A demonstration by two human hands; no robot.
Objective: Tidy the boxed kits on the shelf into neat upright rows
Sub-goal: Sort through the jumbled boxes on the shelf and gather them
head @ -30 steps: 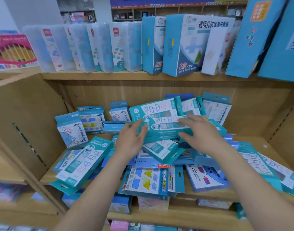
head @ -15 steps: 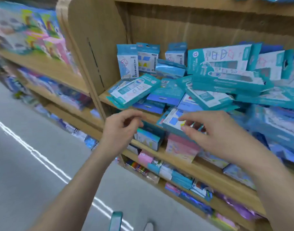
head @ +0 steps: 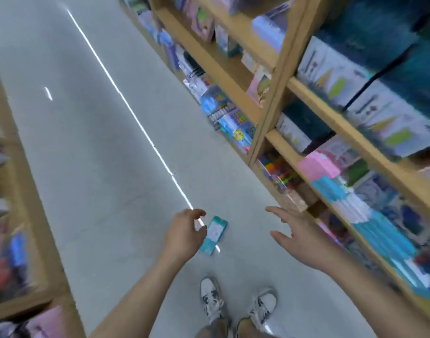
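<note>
- Lying on the floor (head: 87,167), one kit (head: 214,234) shows just beside the left hand (head: 184,234), whose loosely curled fingers hold nothing.
- The right hand (head: 299,237) is spread, empty, apart from it.
- Two shoes (head: 211,298) stand below.

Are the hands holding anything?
No. The left hand and right hand hold nothing; the teal box lies on the floor.

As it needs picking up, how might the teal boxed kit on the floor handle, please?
The boxed kit lies flat, so it should not roll. It looks thin, so it is probably light and fairly stiff. On the glossy floor it may slide when nudged.
</note>
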